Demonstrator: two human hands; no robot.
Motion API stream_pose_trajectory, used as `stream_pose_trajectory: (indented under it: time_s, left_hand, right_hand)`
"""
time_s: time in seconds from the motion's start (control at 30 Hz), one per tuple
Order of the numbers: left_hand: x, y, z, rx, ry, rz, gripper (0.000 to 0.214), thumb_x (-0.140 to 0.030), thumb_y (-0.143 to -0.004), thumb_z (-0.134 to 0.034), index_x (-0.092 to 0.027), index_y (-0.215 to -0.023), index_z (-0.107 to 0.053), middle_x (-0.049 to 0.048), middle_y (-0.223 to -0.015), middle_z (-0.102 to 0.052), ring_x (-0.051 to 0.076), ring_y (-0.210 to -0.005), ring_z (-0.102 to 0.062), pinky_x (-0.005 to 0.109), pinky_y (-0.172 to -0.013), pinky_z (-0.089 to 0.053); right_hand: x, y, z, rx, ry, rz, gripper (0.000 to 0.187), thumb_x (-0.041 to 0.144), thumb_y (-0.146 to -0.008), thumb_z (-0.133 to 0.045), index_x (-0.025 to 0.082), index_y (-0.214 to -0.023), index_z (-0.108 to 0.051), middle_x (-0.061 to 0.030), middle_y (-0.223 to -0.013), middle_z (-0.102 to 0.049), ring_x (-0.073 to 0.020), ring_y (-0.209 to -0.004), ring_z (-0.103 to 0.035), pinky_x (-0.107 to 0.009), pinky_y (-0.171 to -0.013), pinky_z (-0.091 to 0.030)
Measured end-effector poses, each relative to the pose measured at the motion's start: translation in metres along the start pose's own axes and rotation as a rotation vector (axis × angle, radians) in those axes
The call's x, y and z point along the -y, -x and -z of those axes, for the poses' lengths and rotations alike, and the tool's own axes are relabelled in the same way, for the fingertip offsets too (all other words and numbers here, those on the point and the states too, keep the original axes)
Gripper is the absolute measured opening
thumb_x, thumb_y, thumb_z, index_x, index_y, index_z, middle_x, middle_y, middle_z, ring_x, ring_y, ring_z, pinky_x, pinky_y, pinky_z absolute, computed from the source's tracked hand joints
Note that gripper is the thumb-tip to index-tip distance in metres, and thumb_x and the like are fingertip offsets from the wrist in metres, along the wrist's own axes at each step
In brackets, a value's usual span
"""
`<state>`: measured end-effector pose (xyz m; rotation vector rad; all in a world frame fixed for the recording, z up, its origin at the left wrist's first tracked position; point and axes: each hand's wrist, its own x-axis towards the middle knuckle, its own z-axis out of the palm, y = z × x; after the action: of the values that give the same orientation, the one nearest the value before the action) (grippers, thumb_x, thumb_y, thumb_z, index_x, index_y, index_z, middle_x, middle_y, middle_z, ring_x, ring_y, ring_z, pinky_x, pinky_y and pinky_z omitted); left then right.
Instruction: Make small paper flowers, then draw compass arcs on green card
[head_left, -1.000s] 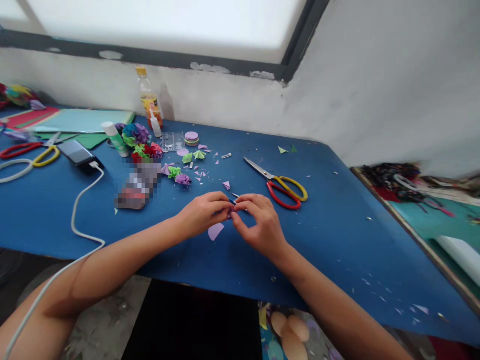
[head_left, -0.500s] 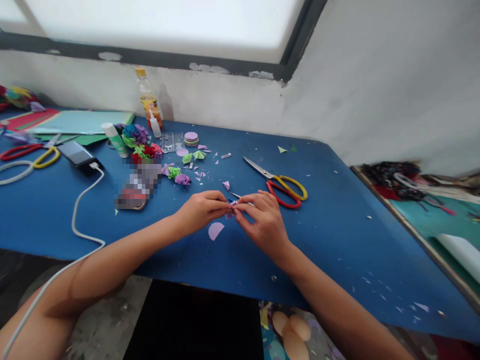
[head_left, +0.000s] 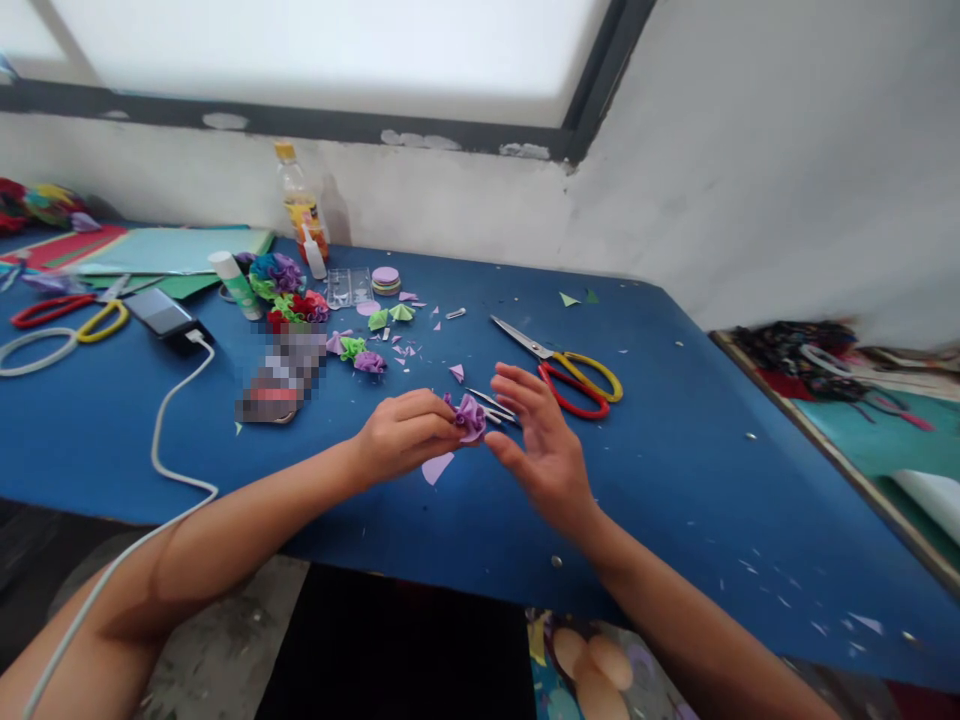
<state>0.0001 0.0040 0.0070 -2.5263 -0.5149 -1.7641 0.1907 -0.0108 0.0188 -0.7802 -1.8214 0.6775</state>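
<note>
- Currently, the left hand (head_left: 409,435) is closed at the fingertips on a ruffled, light-purple paper flower (head_left: 472,418), over the smooth blue worktop (head_left: 675,450).
- The right hand (head_left: 546,455) is spread, fingers and thumb apart, just beside the flower; whether its thumb touches the petals, I cannot tell.
- A slim, pointed silver metal tool (head_left: 491,402) lies between the flower and the right fingers.
- A flat lilac paper piece with a curved edge (head_left: 436,469) lies near the left hand.
- Long-bladed metal scissors with red and yellow looped handles (head_left: 553,358) rest beyond the right hand.
</note>
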Motion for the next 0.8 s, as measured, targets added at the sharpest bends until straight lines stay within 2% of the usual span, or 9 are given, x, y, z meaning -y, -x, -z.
stream_pose_trajectory:
  time_s: [0.1,0.2,0.27,0.3,0.37,0.43,0.57,0.7,0.8]
  left_hand:
    - [0.0018,0.0011,0.0008,0.015,-0.028,-0.014,0.004,-0.018,-0.086,-0.064,-0.015,-0.085,-0.062,0.0032,-0.075,-0.066,0.010,-0.065,-0.061,0.019,-0.062,-0.053]
    - [0.0038,0.0004,0.0006,0.062,-0.050,-0.070,0.012,-0.027,-0.086,-0.065,-0.015,-0.088,-0.062,0.0032,-0.076,-0.067,0.010,-0.066,-0.063,0.021,-0.066,-0.055]
    - [0.0036,-0.0005,0.0005,0.060,-0.023,-0.057,0.020,-0.036,-0.088,-0.061,-0.016,-0.090,-0.061,0.0039,-0.078,-0.068,0.011,-0.069,-0.065,0.022,-0.067,-0.056]
    - [0.0031,-0.0007,0.0006,0.049,-0.001,-0.016,0.020,-0.035,-0.091,-0.057,-0.016,-0.093,-0.060,0.0043,-0.079,-0.069,0.012,-0.071,-0.065,0.022,-0.068,-0.056]
    - [0.0022,-0.0005,0.0007,0.038,0.047,0.095,0.013,-0.022,-0.094,-0.049,-0.015,-0.097,-0.059,0.0045,-0.080,-0.069,0.011,-0.074,-0.065,0.021,-0.067,-0.055]
    - [0.0023,0.0005,0.0007,0.063,0.077,0.159,0.015,-0.011,-0.090,-0.048,-0.015,-0.100,-0.058,0.0049,-0.084,-0.069,0.009,-0.074,-0.065,0.018,-0.065,-0.053]
    - [0.0051,0.0029,-0.0008,0.137,0.047,0.111,0.014,-0.015,-0.085,-0.056,-0.015,-0.099,-0.058,0.0078,-0.089,-0.069,0.010,-0.073,-0.065,0.018,-0.062,-0.053]
    - [0.0076,0.0029,-0.0014,0.113,-0.009,0.046,0.008,-0.021,-0.086,-0.060,-0.017,-0.093,-0.060,0.0053,-0.085,-0.069,0.010,-0.072,-0.067,0.018,-0.064,-0.054]
    - [0.0083,0.0019,-0.0006,0.104,-0.035,0.028,0.005,-0.019,-0.086,-0.061,-0.017,-0.091,-0.061,0.0042,-0.083,-0.069,0.010,-0.074,-0.067,0.017,-0.067,-0.054]
  right_hand:
    - [0.0002,-0.0022,-0.0025,0.132,-0.376,-0.297,0.044,0.039,-0.088,-0.057,0.033,-0.130,-0.048,-0.0085,-0.129,-0.059,-0.0213,-0.106,-0.063,-0.040,-0.085,-0.056]
    - [0.0035,-0.0037,-0.0028,0.141,-0.516,-0.438,0.040,0.036,-0.087,-0.058,0.030,-0.125,-0.052,-0.0073,-0.116,-0.066,-0.0190,-0.098,-0.066,-0.037,-0.081,-0.057]
    - [0.0061,-0.0039,-0.0017,0.105,-0.516,-0.428,0.039,0.035,-0.084,-0.062,0.030,-0.122,-0.054,-0.0060,-0.112,-0.067,-0.0178,-0.096,-0.066,-0.035,-0.081,-0.056]
    - [0.0071,-0.0037,-0.0009,0.099,-0.503,-0.407,0.040,0.034,-0.083,-0.064,0.030,-0.122,-0.054,-0.0055,-0.111,-0.067,-0.0169,-0.093,-0.066,-0.034,-0.080,-0.056]
    - [0.0083,-0.0030,0.0004,0.104,-0.459,-0.346,0.043,0.032,-0.081,-0.067,0.031,-0.122,-0.053,-0.0042,-0.108,-0.067,-0.0146,-0.086,-0.066,-0.032,-0.079,-0.056]
    - [0.0085,-0.0019,0.0007,0.107,-0.403,-0.291,0.045,0.031,-0.080,-0.068,0.031,-0.122,-0.052,-0.0032,-0.106,-0.065,-0.0129,-0.083,-0.065,-0.030,-0.078,-0.056]
    - [0.0083,-0.0002,-0.0008,0.087,-0.309,-0.241,0.048,0.030,-0.080,-0.069,0.032,-0.123,-0.051,-0.0020,-0.107,-0.062,-0.0123,-0.087,-0.064,-0.029,-0.081,-0.055]
    - [0.0073,0.0002,-0.0015,0.099,-0.209,-0.199,0.048,0.029,-0.081,-0.067,0.032,-0.125,-0.048,-0.0017,-0.108,-0.061,-0.0125,-0.089,-0.064,-0.030,-0.083,-0.055]
    - [0.0058,0.0011,-0.0017,0.034,0.010,-0.068,0.046,0.031,-0.081,-0.067,0.030,-0.124,-0.049,-0.0051,-0.114,-0.060,-0.0170,-0.096,-0.063,-0.035,-0.085,-0.054]
